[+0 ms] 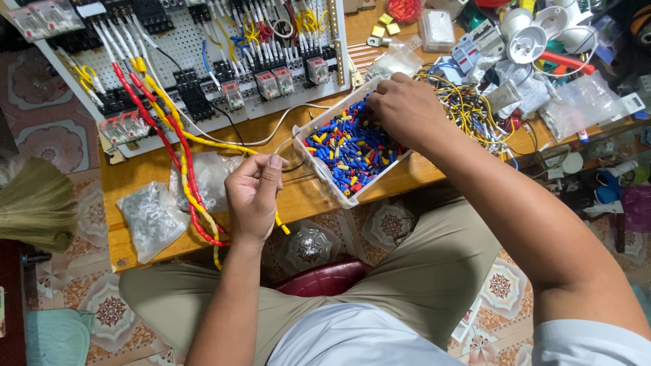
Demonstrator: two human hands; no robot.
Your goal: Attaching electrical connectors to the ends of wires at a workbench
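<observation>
My left hand (252,195) is closed around a thin white wire (298,112) at the front edge of the wooden table (298,193); the wire runs up to a white perforated wiring panel (183,47). My right hand (405,107) reaches into a clear plastic box (323,173) filled with small blue, yellow and red wire terminals (349,150), fingertips down among them. Whether the fingers pinch one is hidden.
Red and yellow cables (178,146) trail off the panel over the table edge. Two clear bags of small parts (150,218) lie at the left. A tangle of yellow wires (468,108), white sockets (527,42) and clutter fill the right. A broom (34,203) rests at far left.
</observation>
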